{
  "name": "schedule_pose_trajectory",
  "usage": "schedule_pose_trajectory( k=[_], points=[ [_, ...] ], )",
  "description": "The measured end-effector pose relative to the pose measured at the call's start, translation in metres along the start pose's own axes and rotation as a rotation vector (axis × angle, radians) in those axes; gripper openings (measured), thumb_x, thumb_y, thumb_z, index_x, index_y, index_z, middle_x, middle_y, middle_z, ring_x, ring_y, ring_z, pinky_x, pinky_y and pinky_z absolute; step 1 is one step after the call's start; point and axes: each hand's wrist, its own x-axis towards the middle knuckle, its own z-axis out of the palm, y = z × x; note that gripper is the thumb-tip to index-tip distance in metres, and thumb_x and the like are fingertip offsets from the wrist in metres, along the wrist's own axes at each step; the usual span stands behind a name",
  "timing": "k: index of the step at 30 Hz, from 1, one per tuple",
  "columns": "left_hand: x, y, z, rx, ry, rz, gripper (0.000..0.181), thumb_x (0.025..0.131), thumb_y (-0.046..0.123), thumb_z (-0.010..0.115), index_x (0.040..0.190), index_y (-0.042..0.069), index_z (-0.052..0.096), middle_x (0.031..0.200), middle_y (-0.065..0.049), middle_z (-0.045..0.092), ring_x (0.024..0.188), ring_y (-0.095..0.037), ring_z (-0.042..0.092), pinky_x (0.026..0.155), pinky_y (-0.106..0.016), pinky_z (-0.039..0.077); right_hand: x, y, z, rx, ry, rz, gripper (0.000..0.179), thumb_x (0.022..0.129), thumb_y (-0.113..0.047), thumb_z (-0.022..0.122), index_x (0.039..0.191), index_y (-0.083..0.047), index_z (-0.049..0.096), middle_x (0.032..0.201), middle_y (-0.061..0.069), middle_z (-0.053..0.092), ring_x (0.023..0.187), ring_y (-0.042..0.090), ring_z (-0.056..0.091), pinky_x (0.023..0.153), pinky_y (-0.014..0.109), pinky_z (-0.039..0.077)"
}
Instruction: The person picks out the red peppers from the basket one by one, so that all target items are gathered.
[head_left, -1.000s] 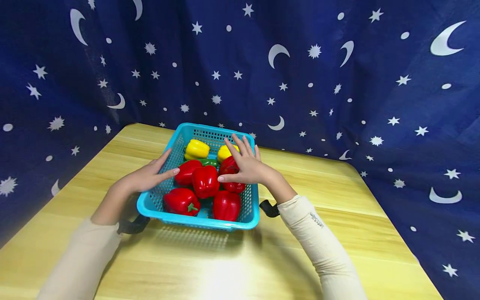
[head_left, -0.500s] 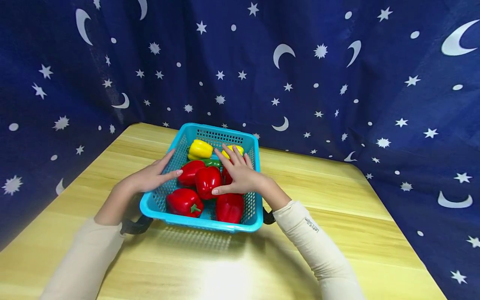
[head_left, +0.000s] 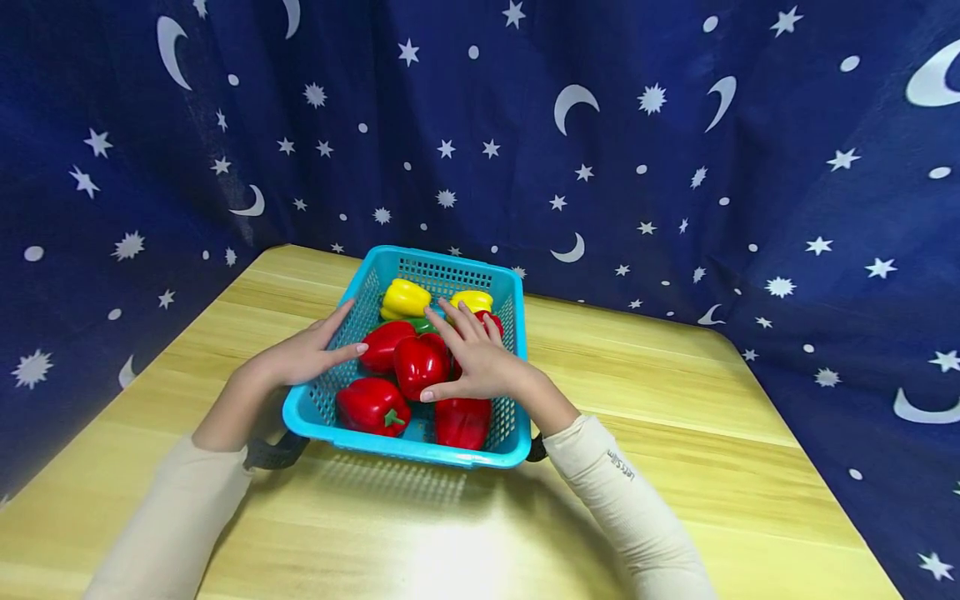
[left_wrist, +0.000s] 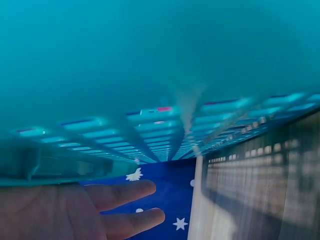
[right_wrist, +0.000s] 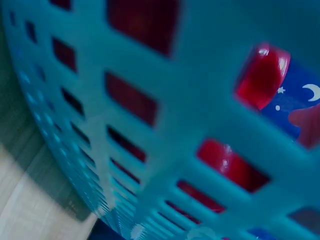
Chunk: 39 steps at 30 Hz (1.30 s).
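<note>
A left hand [head_left: 303,354] and a right hand [head_left: 480,362] at a turquoise basket [head_left: 397,447] on the wooden bench [head_left: 637,367]
The left hand's fingers lie straight and loose at the basket's left side, the thumb pointing inward beside one red pepper [head_left: 386,346]; the right hand reaches across the right side, its straight fingers spread over the red peppers [head_left: 422,367], though contact cannot be told. Two yellow peppers [head_left: 406,298] sit at the basket's back, with a partly hidden green pepper [head_left: 423,325] just behind the red ones
</note>
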Motion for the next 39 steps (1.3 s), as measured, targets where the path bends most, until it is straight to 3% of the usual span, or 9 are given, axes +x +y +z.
schedule_pose_trajectory(
  k=[7, 15, 25, 39],
  points=[
    [0.0, 0.001, 0.0, 0.011, 0.004, 0.002, 0.085, 0.089, 0.054, 0.042, 0.147, 0.016, -0.006, 0.152, -0.023, 0.005, 0.133, -0.05, 0.017, 0.094, -0.062, 0.036, 0.001, -0.001, 0.003, -0.054, -0.008, 0.008, 0.106, 0.071, -0.063, 0.061, 0.148, -0.024, -0.001, 0.155, 0.003, 0.004, 0.14, 0.031, 0.007, 0.11, 0.059, 0.0],
    [-0.001, 0.005, 0.0, 0.022, 0.004, 0.005, 0.084, 0.089, 0.053, 0.043, 0.148, 0.015, -0.005, 0.151, -0.023, 0.005, 0.133, -0.05, 0.016, 0.096, -0.064, 0.032, 0.001, -0.003, 0.006, -0.154, -0.022, 0.012, 0.104, 0.072, -0.068, 0.055, 0.148, -0.023, 0.002, 0.152, 0.002, 0.018, 0.136, 0.026, 0.026, 0.109, 0.061, 0.004],
    [-0.002, 0.004, 0.0, 0.026, 0.001, -0.01, 0.081, 0.09, 0.05, 0.042, 0.148, 0.015, -0.003, 0.151, -0.023, 0.007, 0.133, -0.05, 0.015, 0.096, -0.067, 0.029, 0.003, -0.006, 0.011, -0.223, -0.023, 0.018, 0.095, 0.074, -0.071, 0.05, 0.148, -0.026, 0.01, 0.147, -0.001, 0.031, 0.13, 0.024, 0.034, 0.107, 0.059, 0.013],
    [-0.002, 0.004, 0.0, 0.007, -0.008, -0.017, 0.082, 0.09, 0.05, 0.042, 0.148, 0.014, -0.005, 0.151, -0.023, 0.007, 0.132, -0.051, 0.018, 0.093, -0.063, 0.036, 0.004, -0.005, 0.015, -0.222, 0.024, 0.01, 0.08, 0.077, -0.06, 0.057, 0.144, -0.026, 0.028, 0.138, 0.002, 0.042, 0.124, 0.022, 0.043, 0.105, 0.056, 0.021]
  ],
)
